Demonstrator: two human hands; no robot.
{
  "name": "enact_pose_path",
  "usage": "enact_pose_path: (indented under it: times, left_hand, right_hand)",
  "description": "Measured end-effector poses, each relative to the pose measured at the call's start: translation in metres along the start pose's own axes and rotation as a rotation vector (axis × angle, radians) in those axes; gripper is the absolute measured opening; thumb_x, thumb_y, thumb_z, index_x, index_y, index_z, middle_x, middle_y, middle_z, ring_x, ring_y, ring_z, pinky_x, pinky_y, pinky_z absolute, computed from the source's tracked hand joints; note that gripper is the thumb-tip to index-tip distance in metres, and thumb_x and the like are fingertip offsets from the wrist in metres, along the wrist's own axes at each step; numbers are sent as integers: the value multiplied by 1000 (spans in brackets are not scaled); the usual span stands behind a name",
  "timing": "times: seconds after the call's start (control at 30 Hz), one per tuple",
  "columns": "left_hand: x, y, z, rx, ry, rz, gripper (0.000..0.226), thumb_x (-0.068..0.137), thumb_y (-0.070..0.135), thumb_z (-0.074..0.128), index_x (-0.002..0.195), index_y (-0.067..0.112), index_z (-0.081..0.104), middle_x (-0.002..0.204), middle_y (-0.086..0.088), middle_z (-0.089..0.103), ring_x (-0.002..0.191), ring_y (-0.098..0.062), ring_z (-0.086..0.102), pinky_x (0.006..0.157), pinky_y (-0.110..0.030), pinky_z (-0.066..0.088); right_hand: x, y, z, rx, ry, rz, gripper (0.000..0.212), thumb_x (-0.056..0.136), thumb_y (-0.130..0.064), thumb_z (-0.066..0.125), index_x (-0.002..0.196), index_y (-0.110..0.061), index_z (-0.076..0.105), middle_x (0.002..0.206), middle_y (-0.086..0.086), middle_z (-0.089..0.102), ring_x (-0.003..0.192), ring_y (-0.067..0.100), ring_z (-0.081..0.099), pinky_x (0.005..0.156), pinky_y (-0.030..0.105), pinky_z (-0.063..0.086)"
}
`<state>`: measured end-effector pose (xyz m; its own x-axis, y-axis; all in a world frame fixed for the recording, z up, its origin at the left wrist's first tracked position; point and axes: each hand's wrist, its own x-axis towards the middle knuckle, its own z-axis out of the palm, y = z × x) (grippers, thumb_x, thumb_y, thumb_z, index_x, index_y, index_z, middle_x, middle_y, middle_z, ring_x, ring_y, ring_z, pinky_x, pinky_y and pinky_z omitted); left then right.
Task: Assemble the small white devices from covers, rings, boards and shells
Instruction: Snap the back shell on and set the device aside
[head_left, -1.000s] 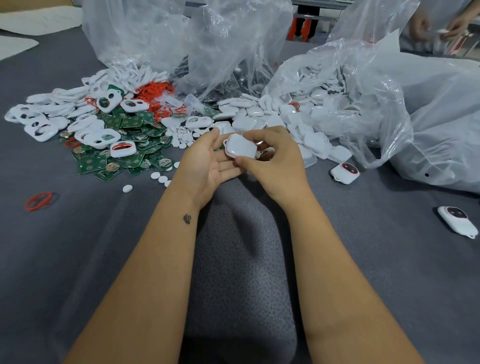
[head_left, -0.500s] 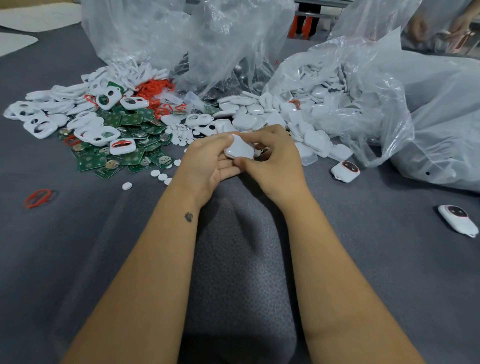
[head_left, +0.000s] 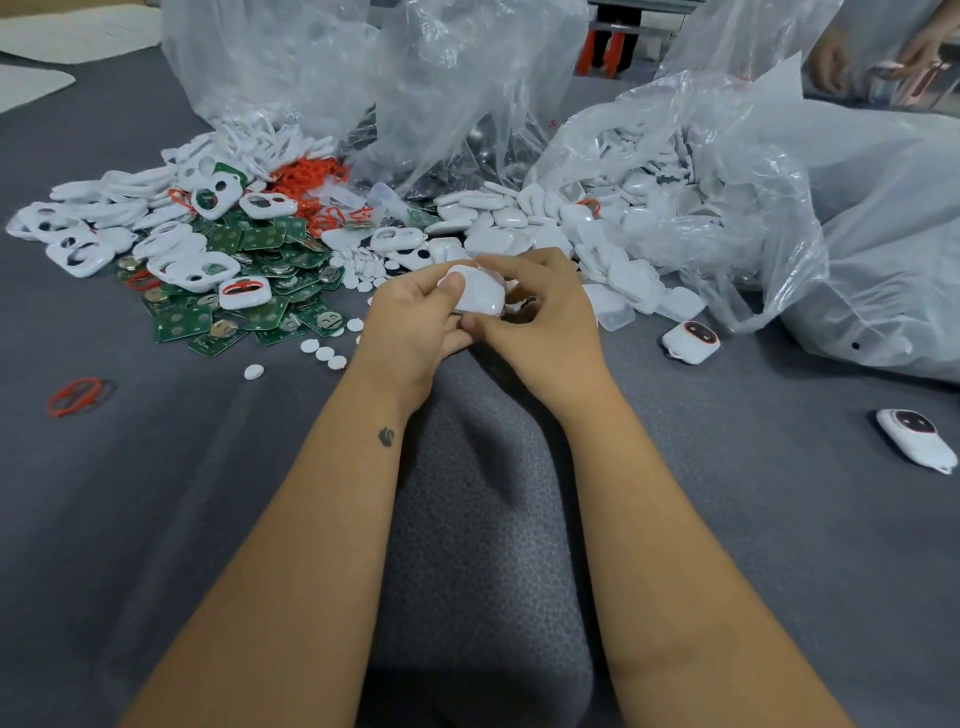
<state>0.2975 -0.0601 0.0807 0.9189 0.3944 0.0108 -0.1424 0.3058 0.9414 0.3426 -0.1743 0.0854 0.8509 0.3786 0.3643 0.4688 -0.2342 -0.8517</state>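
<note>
- Your left hand (head_left: 415, 322) and right hand (head_left: 540, 322) meet above the grey table (head_left: 156, 519), fingers curled round one white device (head_left: 480, 291), left thumb pressing its top.
- The device shows its smooth, rounded white back.
- Just beyond lie green boards (head_left: 260, 306), white covers (head_left: 171, 254), orange rings (head_left: 311, 176) and shells (head_left: 613, 275) spilling from a plastic bag (head_left: 727, 171).
- Two finished devices (head_left: 691, 340) lie to the right.

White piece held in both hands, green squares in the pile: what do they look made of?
White piece, gripped by left hand and right hand: probably moulded plastic, smooth with a soft sheen. Green squares: apparently printed circuit boards, matte green with metallic discs.
</note>
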Motion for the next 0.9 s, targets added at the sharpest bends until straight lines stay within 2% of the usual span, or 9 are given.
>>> enact_pose_path:
  times: [0.1,0.2,0.33,0.5,0.57,0.7,0.77,0.83,0.9]
  left_hand:
    - [1,0,1,-71,15,12,25,104,7,39,112,6,63,101,-15,73,91,-26,72,76,-29,59]
    - [0,0,3,-126,4,14,24,103,7,40,110,7,63,94,-9,75,88,-22,73,74,-28,59]
    - [0,-1,4,-167,-41,26,21,103,7,42,113,7,60,94,-6,75,88,-20,73,74,-27,58]
    - [-2,-3,3,-63,-97,57,22,103,12,43,113,9,63,99,-4,75,93,-20,72,76,-25,57]
    - [-3,-4,4,-23,-112,72,23,104,13,43,115,9,63,104,-5,74,95,-20,72,77,-24,56]
    - [-4,-5,6,101,-79,84,27,104,14,43,122,4,60,108,-11,71,90,-18,72,76,-23,57]
    - [-3,-6,7,179,-39,106,29,104,15,43,124,1,58,105,-11,68,81,-13,69,72,-22,56]
    - [-3,-7,7,213,11,136,29,103,15,44,124,1,59,101,-9,65,75,-7,63,71,-21,56]
    - [-2,-7,6,194,49,151,24,103,13,44,118,3,60,99,-8,66,72,-4,66,70,-20,56]
  right_hand:
    - [3,-1,1,253,54,184,28,85,-10,68,113,-18,67,103,0,61,89,9,58,85,27,52]
    - [5,1,-1,453,46,289,16,95,-16,58,98,-7,71,86,1,68,79,9,61,74,24,50]
    - [5,7,-2,419,17,246,20,96,-21,59,98,-7,73,81,-4,70,71,-2,60,64,11,44]
    - [6,9,-2,358,112,215,14,94,-17,62,92,-11,74,91,3,72,89,13,67,84,29,53]
    - [5,9,-3,314,146,198,15,93,-19,63,83,-16,73,83,-2,70,81,6,63,77,23,49]
    - [5,10,-4,256,187,183,21,92,-21,65,72,-13,69,77,4,62,72,9,54,72,26,43]
    - [5,10,-5,279,193,186,24,91,-23,67,69,-12,68,70,-1,59,66,5,51,68,23,41]
    - [5,9,-5,314,155,193,26,92,-25,65,67,-18,68,60,-11,56,60,2,49,62,18,40]
    - [5,8,-5,360,54,189,26,96,-25,59,73,-18,70,62,-6,60,65,9,53,63,25,44]
